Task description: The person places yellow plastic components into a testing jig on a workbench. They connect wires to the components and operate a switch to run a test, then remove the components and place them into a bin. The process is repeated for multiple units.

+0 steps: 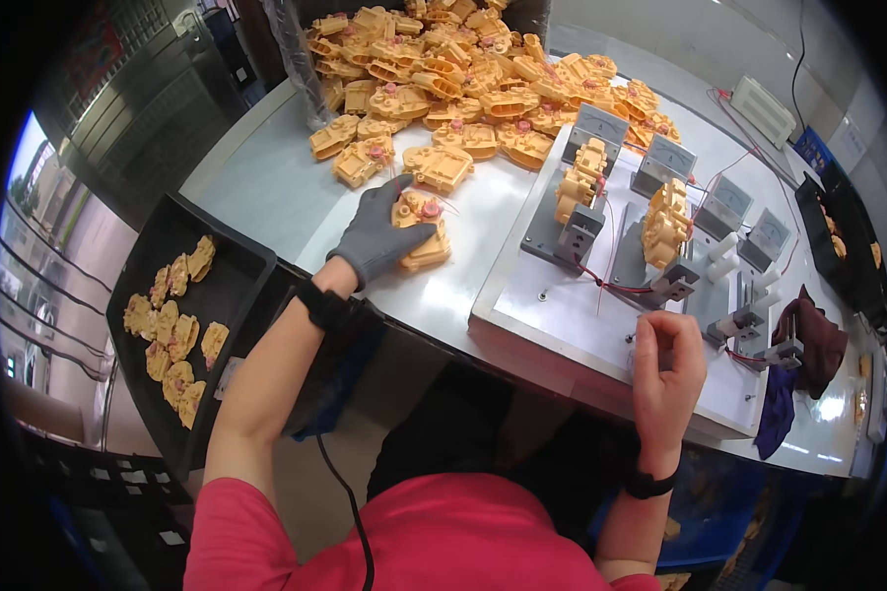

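Note:
My left hand [379,234], in a grey glove, reaches over the white table with thumb and fingers around a yellow plastic housing [426,246] that has a small pink part and thin wires. Another yellow housing [440,167] lies just beyond it. Bare and curled, my right hand [668,360] is at the front of the white test board [572,325]; whether its fingers hold anything is hidden. On the board, one yellow housing [579,182] sits in the left fixture and a second housing [666,225] in the middle fixture. The right-hand fixture [744,323] shows white cylindrical posts.
A large pile of yellow housings [453,79] covers the back of the table. Several analogue meters [664,163] stand behind the fixtures, with red wires running about. A black tray [256,258] holding more housings is at left. Dark cloth [818,345] lies at right.

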Action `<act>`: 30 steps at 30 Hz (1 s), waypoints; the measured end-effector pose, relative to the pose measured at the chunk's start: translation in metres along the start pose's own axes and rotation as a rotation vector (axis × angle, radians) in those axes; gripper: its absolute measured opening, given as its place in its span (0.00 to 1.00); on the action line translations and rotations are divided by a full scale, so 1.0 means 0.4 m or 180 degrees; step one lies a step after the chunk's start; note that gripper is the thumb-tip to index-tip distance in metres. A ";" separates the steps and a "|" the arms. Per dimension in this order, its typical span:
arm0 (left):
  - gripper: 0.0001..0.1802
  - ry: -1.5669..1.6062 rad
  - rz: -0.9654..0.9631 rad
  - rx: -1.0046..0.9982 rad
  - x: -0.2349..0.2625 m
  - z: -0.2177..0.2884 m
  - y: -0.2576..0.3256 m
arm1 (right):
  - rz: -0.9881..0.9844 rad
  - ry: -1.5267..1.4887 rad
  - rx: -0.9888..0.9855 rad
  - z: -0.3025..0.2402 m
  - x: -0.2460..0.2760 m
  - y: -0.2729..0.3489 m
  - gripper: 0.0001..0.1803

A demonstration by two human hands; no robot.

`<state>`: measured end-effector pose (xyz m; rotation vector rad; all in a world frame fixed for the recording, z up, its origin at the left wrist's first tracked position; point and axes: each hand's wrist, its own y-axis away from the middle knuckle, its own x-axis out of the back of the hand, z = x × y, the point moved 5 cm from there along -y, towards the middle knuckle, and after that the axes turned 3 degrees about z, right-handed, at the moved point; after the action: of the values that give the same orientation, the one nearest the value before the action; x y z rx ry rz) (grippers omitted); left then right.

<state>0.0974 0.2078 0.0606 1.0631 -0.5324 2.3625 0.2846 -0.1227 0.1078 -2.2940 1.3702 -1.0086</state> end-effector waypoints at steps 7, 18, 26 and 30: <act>0.48 0.1992 0.0433 -0.0190 0.095 0.086 0.207 | 0.0241 -0.0155 0.0612 -0.024 0.020 0.015 0.08; 0.54 0.2698 -0.0180 -0.1331 0.020 0.402 0.353 | -0.0935 -0.3067 -0.0612 -0.113 -0.092 0.154 0.35; 0.38 0.3612 -0.2189 -0.0097 -0.069 0.478 0.355 | -0.1526 -0.2976 -0.1452 -0.054 0.095 0.119 0.21; 0.32 0.3968 -0.2289 0.0299 -0.105 0.502 0.357 | -0.0813 -0.2150 -0.1067 -0.008 0.176 0.094 0.17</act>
<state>0.1554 -0.0245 0.1320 -0.2981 0.3748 1.8824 0.2791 -0.2016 0.1185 -2.7272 1.0235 -0.0028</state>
